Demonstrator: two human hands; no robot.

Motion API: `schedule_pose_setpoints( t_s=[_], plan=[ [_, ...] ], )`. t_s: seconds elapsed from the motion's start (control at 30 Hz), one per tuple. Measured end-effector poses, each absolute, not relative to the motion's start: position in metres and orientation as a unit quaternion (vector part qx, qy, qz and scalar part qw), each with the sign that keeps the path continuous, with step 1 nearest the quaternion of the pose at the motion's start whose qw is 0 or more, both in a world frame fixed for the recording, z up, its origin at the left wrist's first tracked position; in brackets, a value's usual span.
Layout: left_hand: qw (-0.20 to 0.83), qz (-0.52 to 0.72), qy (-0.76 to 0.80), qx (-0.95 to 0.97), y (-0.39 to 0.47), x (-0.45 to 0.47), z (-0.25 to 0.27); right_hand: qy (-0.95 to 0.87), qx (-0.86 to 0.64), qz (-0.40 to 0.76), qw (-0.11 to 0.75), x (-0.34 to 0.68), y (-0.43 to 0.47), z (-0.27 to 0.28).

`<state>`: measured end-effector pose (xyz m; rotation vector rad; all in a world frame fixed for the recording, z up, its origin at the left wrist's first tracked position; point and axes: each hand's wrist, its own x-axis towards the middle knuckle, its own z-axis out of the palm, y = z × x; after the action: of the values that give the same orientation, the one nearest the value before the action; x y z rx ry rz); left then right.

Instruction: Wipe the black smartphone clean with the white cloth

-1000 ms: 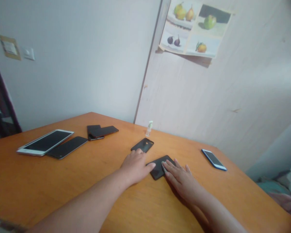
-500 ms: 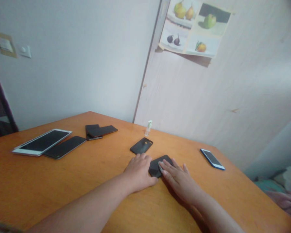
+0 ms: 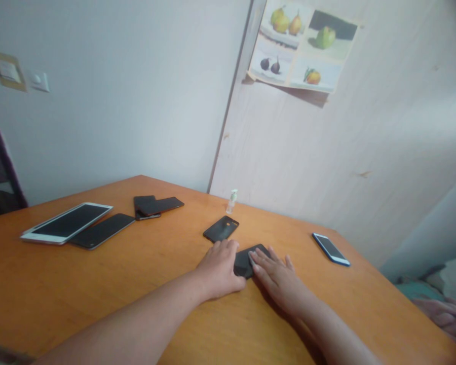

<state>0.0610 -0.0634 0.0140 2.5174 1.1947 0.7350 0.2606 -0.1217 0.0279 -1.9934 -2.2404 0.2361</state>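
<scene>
A black phone (image 3: 244, 261) lies flat on the orange-brown table in front of me. My left hand (image 3: 220, 269) grips its left edge, thumb on the near side and fingers toward the far side. Over the phone's right part lies my right hand (image 3: 275, 274), fingers together and pressed down. A small pale wipe-like piece (image 3: 252, 257) peeks out under its fingertips; most of it is hidden. Just beyond the phone rests a black phone case (image 3: 221, 229) with cut-outs at one corner. Behind that stands a small clear pump bottle (image 3: 231, 202).
To the left lie a white tablet (image 3: 45, 238), a dark phone (image 3: 103, 231) against it, and dark phones (image 3: 162, 205) overlapping farther back. A blue-edged white phone (image 3: 331, 249) sits near the table's right edge. Walls border the table's far side; fabric (image 3: 437, 314) lies beyond its right edge.
The view has shifted very slightly. Both hands stay on the black phone, with hardly any visible movement.
</scene>
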Motion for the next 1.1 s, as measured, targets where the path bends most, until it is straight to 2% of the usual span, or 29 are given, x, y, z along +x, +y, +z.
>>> schedule_pose_setpoints(
  t_s=[0.13, 0.37, 0.6, 0.8, 1.0, 1.1],
  plan=[
    [0.146, 0.258, 0.386, 0.874, -0.068, 0.062, 0.014, -0.681, -0.730, 0.022, 0.056, 0.275, -0.113, 0.021],
    [0.167, 0.243, 0.395, 0.870, -0.071, 0.059, 0.017, -0.812, -0.570, 0.110, 0.063, 0.236, -0.135, 0.035],
    [0.162, 0.212, 0.418, 0.868, -0.069, 0.059, 0.018, -0.703, -0.707, 0.038, 0.063, 0.257, -0.120, 0.029],
    [0.152, 0.219, 0.411, 0.871, -0.068, 0.058, 0.015, -0.810, -0.571, 0.114, 0.071, 0.230, -0.135, 0.037],
    [0.157, 0.209, 0.409, 0.874, -0.065, 0.058, 0.012, -0.685, -0.727, 0.030, 0.035, 0.270, -0.113, 0.025],
    [0.158, 0.208, 0.410, 0.874, -0.065, 0.058, 0.013, -0.677, -0.735, 0.020, 0.029, 0.273, -0.114, 0.024]
  ],
)
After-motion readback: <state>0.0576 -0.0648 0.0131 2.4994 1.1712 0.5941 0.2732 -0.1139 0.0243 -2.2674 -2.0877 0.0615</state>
